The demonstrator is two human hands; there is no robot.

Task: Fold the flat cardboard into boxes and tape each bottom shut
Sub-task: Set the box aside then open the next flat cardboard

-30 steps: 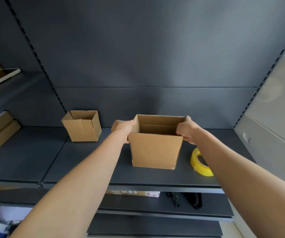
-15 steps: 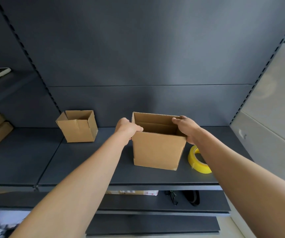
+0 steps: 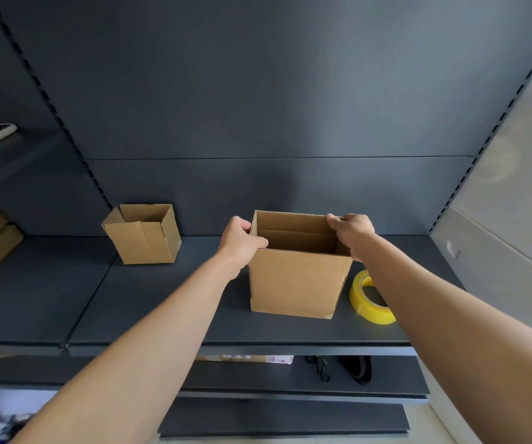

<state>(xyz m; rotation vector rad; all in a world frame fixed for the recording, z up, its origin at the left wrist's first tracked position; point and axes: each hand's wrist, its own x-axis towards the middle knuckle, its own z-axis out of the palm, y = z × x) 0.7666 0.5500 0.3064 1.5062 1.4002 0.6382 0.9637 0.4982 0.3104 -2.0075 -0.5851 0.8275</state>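
An upright open cardboard box [image 3: 296,280] is being gripped at its top rim by the left hand [image 3: 242,243] and the right hand [image 3: 352,233] on the dark shelf [image 3: 162,302]. A yellow tape roll [image 3: 370,298] is lying just right of it; a second box [image 3: 144,233] is standing far left.

Upright open-topped brown box [image 3: 296,282], yellow tape roll [image 3: 370,299] beside

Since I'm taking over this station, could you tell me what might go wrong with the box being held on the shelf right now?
The yellow tape roll leans right beside the held box, under the right forearm; shifting the box could knock it off the shelf, whose front edge is close. The left hand and right hand pinch only the top rim, which might bend if squeezed.
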